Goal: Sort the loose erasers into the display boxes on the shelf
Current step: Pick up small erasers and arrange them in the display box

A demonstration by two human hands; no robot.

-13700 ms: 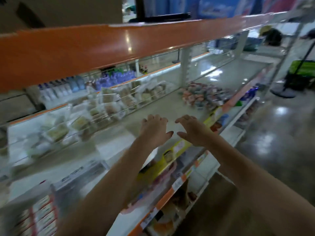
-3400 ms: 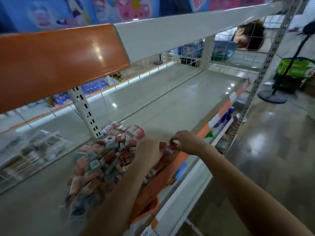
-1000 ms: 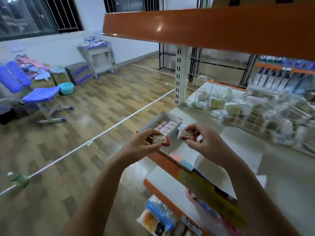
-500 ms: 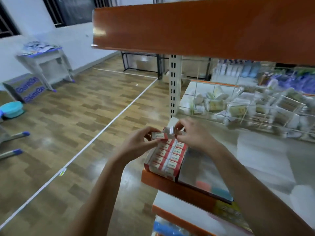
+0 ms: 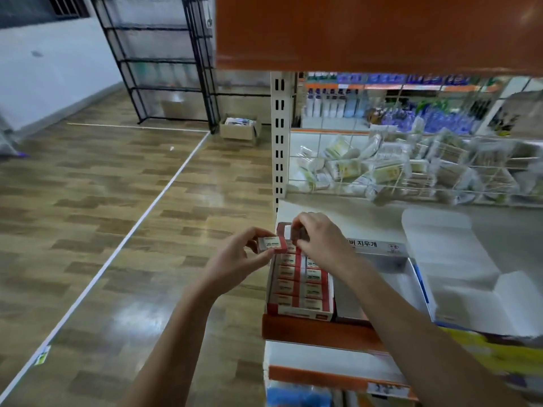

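Wood-pattern flooring [image 5: 88, 230] with a white line across it fills the left of your view, and the store shelf [image 5: 338, 212] runs along the right under an orange upper shelf edge [image 5: 376, 33]. Your left hand [image 5: 238, 259] pinches one red-and-white eraser [image 5: 271, 244] between thumb and fingertips, holding it just off the left rim of the red display box [image 5: 299, 289] near that box's far end; its label reads "2B", with the smaller print too blurred to read. Your right hand [image 5: 320, 242] is curled over the far end of the same box, fingertips closed on a second eraser [image 5: 286, 230] at the back row, though the hand hides most of it. That box sits at the shelf's front left corner and already holds two rows of erasers, packed side by side, with the same "2B" marking visible on some. Just right of it stands an open white display box [image 5: 382, 277] whose back flap shows Korean lettering, readable in part as "지우개". Farther right lies a flattened white carton [image 5: 458, 265]. Behind, a wire basket [image 5: 396, 171] holds blurred pale packets.
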